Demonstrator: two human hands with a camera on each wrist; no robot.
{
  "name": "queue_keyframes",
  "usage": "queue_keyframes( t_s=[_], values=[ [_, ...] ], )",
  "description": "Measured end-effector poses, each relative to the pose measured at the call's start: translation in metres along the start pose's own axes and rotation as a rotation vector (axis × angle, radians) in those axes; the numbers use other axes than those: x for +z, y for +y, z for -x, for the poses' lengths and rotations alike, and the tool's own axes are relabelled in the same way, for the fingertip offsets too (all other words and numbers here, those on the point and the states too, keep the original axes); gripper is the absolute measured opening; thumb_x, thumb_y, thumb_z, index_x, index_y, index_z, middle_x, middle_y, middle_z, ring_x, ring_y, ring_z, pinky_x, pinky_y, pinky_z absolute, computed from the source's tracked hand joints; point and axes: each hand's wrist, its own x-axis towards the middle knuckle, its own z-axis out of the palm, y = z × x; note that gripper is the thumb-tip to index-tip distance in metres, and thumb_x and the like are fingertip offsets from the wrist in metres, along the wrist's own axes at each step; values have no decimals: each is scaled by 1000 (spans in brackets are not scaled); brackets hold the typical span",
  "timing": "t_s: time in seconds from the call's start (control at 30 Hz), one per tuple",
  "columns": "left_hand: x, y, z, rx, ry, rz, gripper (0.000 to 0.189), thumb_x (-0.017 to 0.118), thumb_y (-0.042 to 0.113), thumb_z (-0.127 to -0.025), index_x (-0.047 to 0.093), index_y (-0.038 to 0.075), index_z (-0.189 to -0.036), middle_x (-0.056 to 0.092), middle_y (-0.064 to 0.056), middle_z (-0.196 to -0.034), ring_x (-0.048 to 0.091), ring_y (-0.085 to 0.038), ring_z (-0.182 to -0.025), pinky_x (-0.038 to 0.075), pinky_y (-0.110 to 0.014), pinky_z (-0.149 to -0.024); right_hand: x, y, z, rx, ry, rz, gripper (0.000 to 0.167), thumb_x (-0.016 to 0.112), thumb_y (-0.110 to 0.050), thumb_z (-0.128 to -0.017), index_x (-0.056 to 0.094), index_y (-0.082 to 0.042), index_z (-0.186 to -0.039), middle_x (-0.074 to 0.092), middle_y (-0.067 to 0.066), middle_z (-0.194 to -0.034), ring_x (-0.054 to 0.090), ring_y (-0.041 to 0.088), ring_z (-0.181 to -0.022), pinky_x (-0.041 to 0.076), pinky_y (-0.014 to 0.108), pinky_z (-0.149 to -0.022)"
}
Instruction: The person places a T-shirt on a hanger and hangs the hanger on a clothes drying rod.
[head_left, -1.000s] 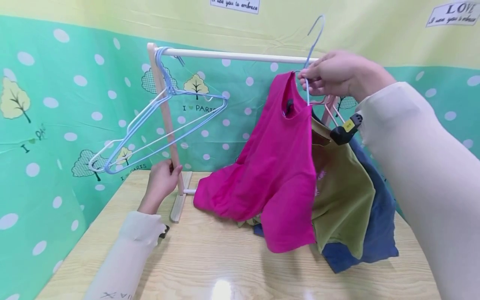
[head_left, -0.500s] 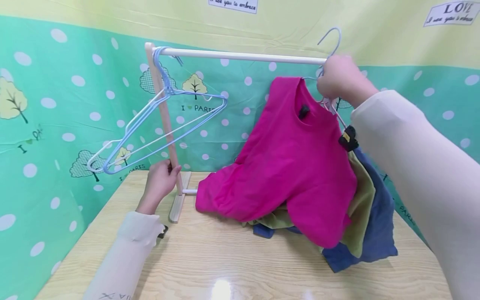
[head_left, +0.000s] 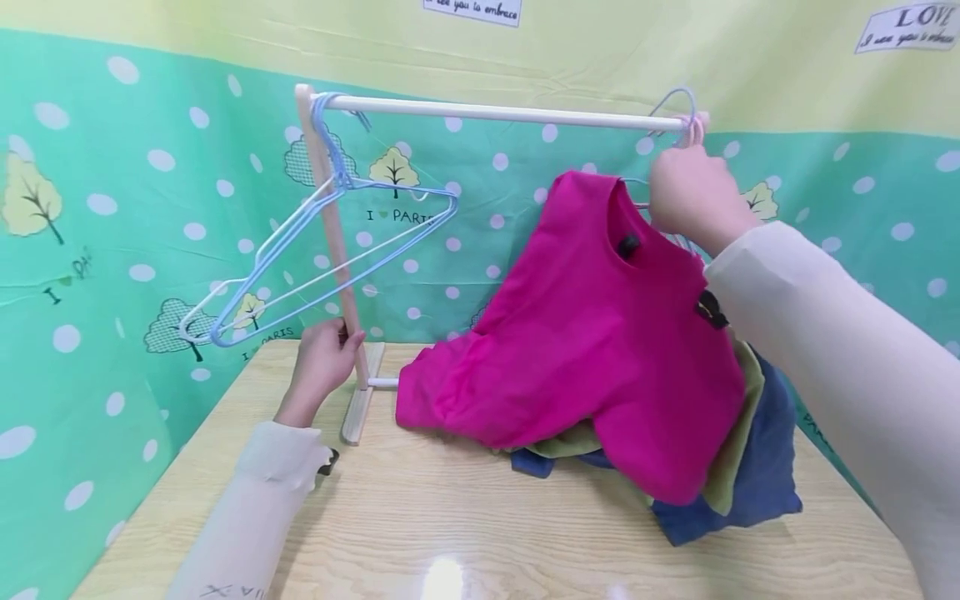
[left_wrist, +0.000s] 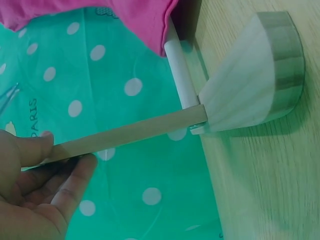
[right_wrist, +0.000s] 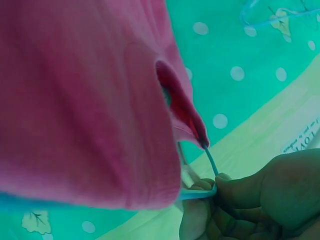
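Observation:
My right hand (head_left: 693, 193) pinches a light blue hanger (right_wrist: 197, 194) at its neck. On that hanger hangs a bright pink shirt (head_left: 585, 325), its neckline facing me. The hanger's hook (head_left: 686, 93) curves over the right end of the white rail (head_left: 487, 110), beside pinkish hooks. My left hand (head_left: 324, 360) holds the wooden left upright (left_wrist: 130, 131) of the small clothes rack, low down, between thumb and fingers. Behind the pink shirt are an olive garment (head_left: 738, 442) and a blue garment (head_left: 772, 458), mostly hidden.
Blue and white bare hangers (head_left: 330, 250) hang at the rail's left end. The rack's wooden foot (head_left: 360, 408) stands on a light wood table (head_left: 420, 508). A polka-dot cloth (head_left: 82, 250) forms the backdrop close behind and to the left.
My right hand has moved right and slightly down with the hanger and pink shirt, bringing the hook down to the rail. The shirt now covers more of the olive garment. My left hand stays put.

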Motion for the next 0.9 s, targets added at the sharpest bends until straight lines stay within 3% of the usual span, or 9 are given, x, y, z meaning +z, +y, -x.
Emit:
queue_keyframes(
  t_s=[0.1, 0.23, 0.57, 0.7, 0.9],
  values=[
    [1, 0, -1, 7, -2, -3, 28, 56, 20, -107, 65, -6, -111, 70, -25, -102, 70, -39, -90, 60, -46, -71, 6, 6, 4, 1, 32, -9, 14, 62, -1, -85, 54, -1, -73, 40, 10, -64, 44, 27, -57, 43, 36, -50],
    [0, -1, -1, 10, 6, -13, 29, 56, 21, -107, 66, -6, -110, 70, -25, -102, 70, -39, -90, 60, -50, -73, 13, 11, 6, 3, 46, -27, 9, 59, -3, -85, 57, 1, -78, 44, 14, -68, 46, 29, -59, 43, 37, -51],
    [1, -1, 0, 2, 5, -9, 27, 56, 20, -107, 66, -5, -110, 70, -25, -101, 70, -39, -89, 60, -46, -70, 22, 8, 6, -113, 60, 62, 12, 47, 6, -85, 59, 4, -83, 51, 20, -79, 49, 36, -70, 45, 41, -54],
    [2, -1, 0, -2, 5, -8, 26, 57, 19, -106, 66, -5, -109, 70, -24, -100, 70, -38, -88, 59, -43, -67, 23, 6, 6, -106, 74, 76, 13, 44, 7, -87, 57, 5, -86, 51, 22, -81, 51, 37, -67, 44, 40, -49],
    [2, 0, 0, 5, 8, -9, 27, 57, 20, -106, 66, -5, -109, 70, -24, -100, 70, -38, -87, 60, -45, -68, 25, 1, 5, -69, 51, 99, 14, 49, 3, -91, 58, 11, -99, 56, 28, -86, 55, 43, -71, 48, 43, -47]
  ],
)
